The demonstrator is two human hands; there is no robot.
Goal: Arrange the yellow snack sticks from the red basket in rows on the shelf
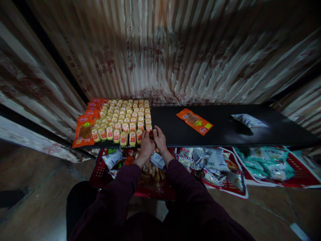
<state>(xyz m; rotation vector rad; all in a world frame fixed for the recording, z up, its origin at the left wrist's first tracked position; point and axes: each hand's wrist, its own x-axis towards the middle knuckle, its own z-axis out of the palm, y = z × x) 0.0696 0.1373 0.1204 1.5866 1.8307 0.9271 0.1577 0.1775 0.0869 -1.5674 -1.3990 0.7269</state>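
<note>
While a small cake, long axis square to the shelf edge, sits just left of the nearer left hand, I cannot tell whether that or the right hand pinches anything.

Your sleeves are dark purple. You have a plain black shelf, small pale-yellow packs with red-and-white labels, and bright orange flat packets. You face a beige-and-brown striped curtain with reddish prints, red baskets and teal-and-white bags.
</note>
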